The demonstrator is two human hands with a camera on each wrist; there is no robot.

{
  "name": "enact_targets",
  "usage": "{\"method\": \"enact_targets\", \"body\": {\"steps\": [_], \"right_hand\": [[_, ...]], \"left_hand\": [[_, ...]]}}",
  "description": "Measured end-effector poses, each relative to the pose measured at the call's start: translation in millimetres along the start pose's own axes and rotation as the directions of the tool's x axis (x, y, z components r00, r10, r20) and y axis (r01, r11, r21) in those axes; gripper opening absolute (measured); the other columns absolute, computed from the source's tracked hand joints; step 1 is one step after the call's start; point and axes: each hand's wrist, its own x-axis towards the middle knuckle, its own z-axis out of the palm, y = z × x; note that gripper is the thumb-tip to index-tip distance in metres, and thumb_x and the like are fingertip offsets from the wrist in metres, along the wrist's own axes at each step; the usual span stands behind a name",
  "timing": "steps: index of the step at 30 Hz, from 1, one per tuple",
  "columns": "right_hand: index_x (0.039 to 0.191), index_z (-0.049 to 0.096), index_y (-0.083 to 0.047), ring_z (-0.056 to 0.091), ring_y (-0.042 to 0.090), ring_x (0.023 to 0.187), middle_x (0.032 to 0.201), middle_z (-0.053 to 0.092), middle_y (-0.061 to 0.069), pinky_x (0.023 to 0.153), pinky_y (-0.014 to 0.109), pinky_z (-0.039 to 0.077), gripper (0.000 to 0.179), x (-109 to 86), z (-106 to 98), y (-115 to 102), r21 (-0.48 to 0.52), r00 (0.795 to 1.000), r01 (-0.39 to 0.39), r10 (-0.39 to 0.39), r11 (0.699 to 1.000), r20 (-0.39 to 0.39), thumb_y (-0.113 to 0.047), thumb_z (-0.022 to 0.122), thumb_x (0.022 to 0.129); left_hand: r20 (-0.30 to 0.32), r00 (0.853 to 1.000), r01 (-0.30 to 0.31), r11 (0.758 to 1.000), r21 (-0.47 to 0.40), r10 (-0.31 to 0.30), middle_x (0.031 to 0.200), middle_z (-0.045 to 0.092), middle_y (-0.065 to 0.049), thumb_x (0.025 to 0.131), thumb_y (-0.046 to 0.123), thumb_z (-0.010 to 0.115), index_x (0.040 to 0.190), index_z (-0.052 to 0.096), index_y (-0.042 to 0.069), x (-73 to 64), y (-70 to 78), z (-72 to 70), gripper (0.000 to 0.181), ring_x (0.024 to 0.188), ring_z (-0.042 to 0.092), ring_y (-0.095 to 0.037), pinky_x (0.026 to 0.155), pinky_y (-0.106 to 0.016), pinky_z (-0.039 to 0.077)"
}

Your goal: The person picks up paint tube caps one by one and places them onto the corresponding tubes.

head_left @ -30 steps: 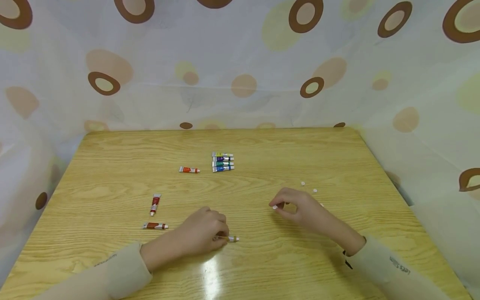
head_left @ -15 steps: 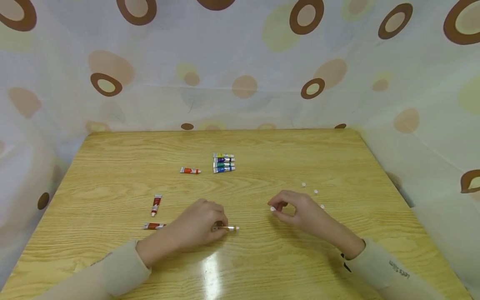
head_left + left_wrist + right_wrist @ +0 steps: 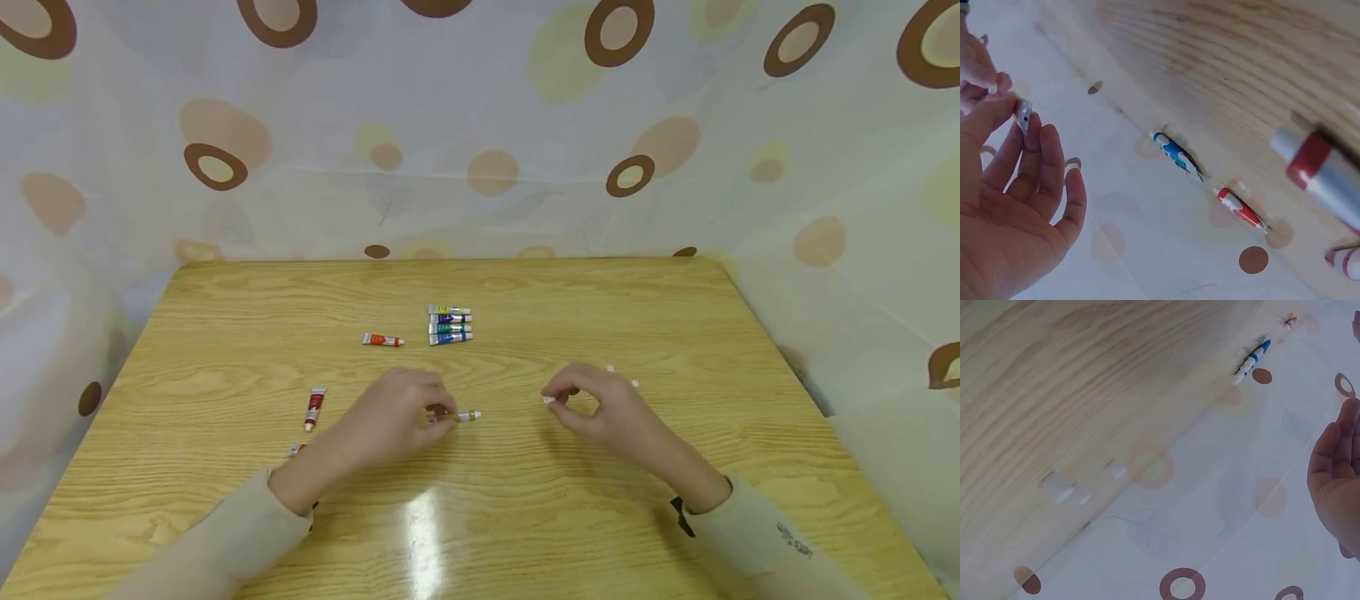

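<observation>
My left hand point(image 3: 401, 417) pinches a small paint tube point(image 3: 467, 416) with a gold-brown band; its white tip points right, and the fingers cover its rear part. In the left wrist view the tube's silver crimped end point(image 3: 1024, 115) shows between thumb and fingers. Opposite, my right hand point(image 3: 607, 408) pinches a small white cap point(image 3: 548, 400) between thumb and fingertip. A gap separates cap and tube. Only part of the right hand point(image 3: 1338, 475) appears at the edge of the right wrist view, its cap out of sight there.
Yellow, purple, green and blue paint tubes point(image 3: 450, 325) lie in a row at mid-table. Beside them is an orange-red tube point(image 3: 382, 340). Nearer lie a dark red tube point(image 3: 314, 408) and one mostly behind my left forearm point(image 3: 297, 449). Three white caps point(image 3: 1055, 487) lie on the right.
My left hand has moved up in the head view with the tube. The right hand, still holding its cap, has shifted up slightly. The forearm now covers most of the brown-red tube.
</observation>
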Motion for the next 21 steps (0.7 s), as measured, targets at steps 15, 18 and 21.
{"method": "enact_targets", "body": {"steps": [15,18,21], "right_hand": [[0.100,0.076,-0.012,0.065,0.008,0.084,0.095,0.074,-0.002,0.078,0.012,0.053,0.021,18.9,4.1,-7.0,-0.008,0.995,-0.046,0.046,0.999,-0.083,0.003,0.078,0.086],[0.099,0.076,-0.012,0.065,0.008,0.084,0.095,0.074,-0.002,0.077,0.014,0.054,0.020,22.4,7.6,-8.8,0.016,0.994,-0.051,0.052,0.999,-0.092,0.002,0.078,0.086],[0.098,0.075,-0.010,0.065,0.009,0.084,0.094,0.074,0.000,0.077,0.016,0.055,0.019,25.6,11.6,-10.4,0.055,0.994,-0.043,0.048,0.998,-0.096,0.004,0.078,0.086]], "left_hand": [[-0.142,0.990,0.004,0.997,-0.081,-0.016,0.086,0.072,0.007,0.089,0.019,0.081,0.093,0.081,0.016,22.9,5.5,-13.1,0.005,0.079,0.065,-0.006,0.070,-0.023,0.054],[-0.155,0.988,-0.001,0.996,-0.085,-0.012,0.087,0.071,0.008,0.088,0.019,0.082,0.093,0.082,0.016,25.9,7.1,-13.9,0.006,0.077,0.062,-0.006,0.070,-0.023,0.052],[-0.152,0.988,-0.001,0.995,-0.095,-0.014,0.088,0.072,0.008,0.088,0.019,0.083,0.093,0.082,0.016,28.3,8.7,-14.1,0.006,0.076,0.061,-0.007,0.069,-0.021,0.050]]}}
